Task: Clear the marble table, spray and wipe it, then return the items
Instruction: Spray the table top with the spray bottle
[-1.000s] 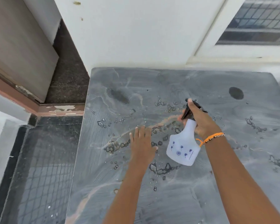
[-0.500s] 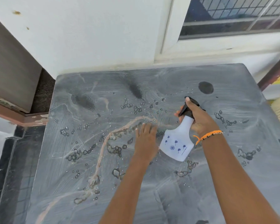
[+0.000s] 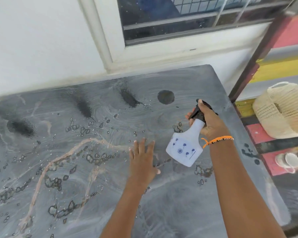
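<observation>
The grey marble table (image 3: 187,203) fills most of the view, its top dotted with water drops and dark wet streaks. My right hand (image 3: 211,123) grips the black trigger head of a white spray bottle (image 3: 185,149) with small blue flowers, held tilted above the table's right part, nozzle toward the far side. An orange thread band circles that wrist. My left hand (image 3: 142,159) lies flat on the wet marble just left of the bottle, fingers spread, holding nothing.
A white wall and a barred window (image 3: 187,16) run behind the table. To the right, past the table's edge, a cream woven basket (image 3: 280,109) lies on its side on a red, yellow and black striped surface, with several pale round pieces (image 3: 292,159) below it.
The view has swung right, bringing the basket into sight. A further dark spray streak has appeared on the far part of the table. My left hand stays flat on the marble.
</observation>
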Demonstrator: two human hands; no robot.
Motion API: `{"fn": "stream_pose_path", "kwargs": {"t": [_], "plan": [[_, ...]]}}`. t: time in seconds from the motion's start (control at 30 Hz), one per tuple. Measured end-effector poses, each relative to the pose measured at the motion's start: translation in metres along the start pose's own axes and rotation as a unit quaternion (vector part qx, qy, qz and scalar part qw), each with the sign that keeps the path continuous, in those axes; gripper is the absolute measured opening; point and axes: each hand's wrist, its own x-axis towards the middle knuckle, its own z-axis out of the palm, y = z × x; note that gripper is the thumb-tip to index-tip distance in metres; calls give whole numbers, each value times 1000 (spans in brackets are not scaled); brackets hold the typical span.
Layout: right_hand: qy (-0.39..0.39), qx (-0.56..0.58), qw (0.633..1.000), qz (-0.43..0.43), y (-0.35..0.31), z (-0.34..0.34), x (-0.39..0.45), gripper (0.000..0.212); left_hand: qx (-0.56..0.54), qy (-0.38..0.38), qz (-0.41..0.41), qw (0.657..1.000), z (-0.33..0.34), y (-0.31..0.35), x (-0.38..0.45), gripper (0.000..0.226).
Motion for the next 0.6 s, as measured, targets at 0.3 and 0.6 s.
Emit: {"fn": "stream_pose_path", "kwargs": {"t": [0.3,0.6], "plan": [[0,-17,999,29,-8,-18,7,38,-3,26,-13,1000,5,0,1,101],[-191,-95,970,121,75,52,-58,35,-89,104,-70,988,10,-54,-55,97]]}}
